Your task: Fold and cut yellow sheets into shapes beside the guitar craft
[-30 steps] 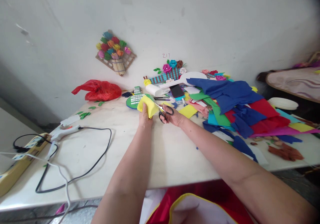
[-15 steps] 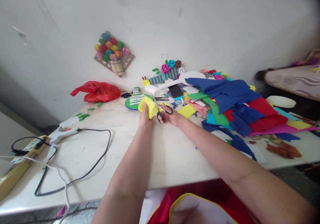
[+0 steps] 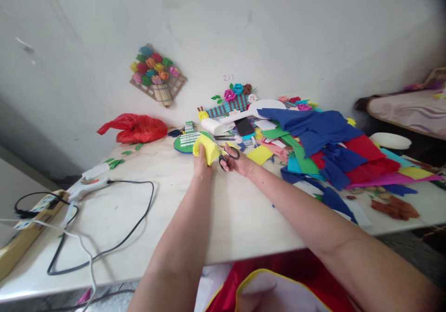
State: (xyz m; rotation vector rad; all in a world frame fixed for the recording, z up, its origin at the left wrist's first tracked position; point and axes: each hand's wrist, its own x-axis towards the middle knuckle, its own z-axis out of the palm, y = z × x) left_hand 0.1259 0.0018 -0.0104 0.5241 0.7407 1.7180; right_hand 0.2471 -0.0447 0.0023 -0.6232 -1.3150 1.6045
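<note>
Here, just above the middle of the frame, left hand (image 3: 201, 164) closed around a folded yellow piece (image 3: 206, 148), fingers wrapped about its lower edge, the piece raised a little above the white table (image 3: 223, 219). Right beside it, right hand (image 3: 240, 162) closed through the black loops of the scissors (image 3: 226, 156), thumb and fingers threaded in the handles, blades pointing left and touching the yellow piece's right side; hard to tell how far apart the blades stand. Both forearms reaching up from the bottom edge, meeting near the centre. Behind the hands, toward the upper middle, a green guitar-shaped cutout (image 3: 188, 141) flat on the table, a white roll (image 3: 213, 125) and a dark phone (image 3: 244, 126) just beyond, and a paper flower basket (image 3: 234, 99) leaning at the wall. Higher on the wall, upper left of centre, another flower craft (image 3: 157, 75) hanging tilted. At right of the frame, a loose heap of coloured sheets (image 3: 334, 149), blue on top, red, green and yellow beneath, spreading toward the right edge, with brown scraps (image 3: 395, 207) near the table's front corner. At left, a red plastic bag (image 3: 134, 127) against the wall, small green leaf shapes (image 3: 114, 162) near it, a white glue gun (image 3: 88, 186) lower down with a black cable (image 3: 139, 219) looping across the tabletop, and a yellow power strip (image 3: 24, 230) at the far left edge. At the bottom middle, red cloth with a yellow border (image 3: 272, 284) below the table's edge.
</note>
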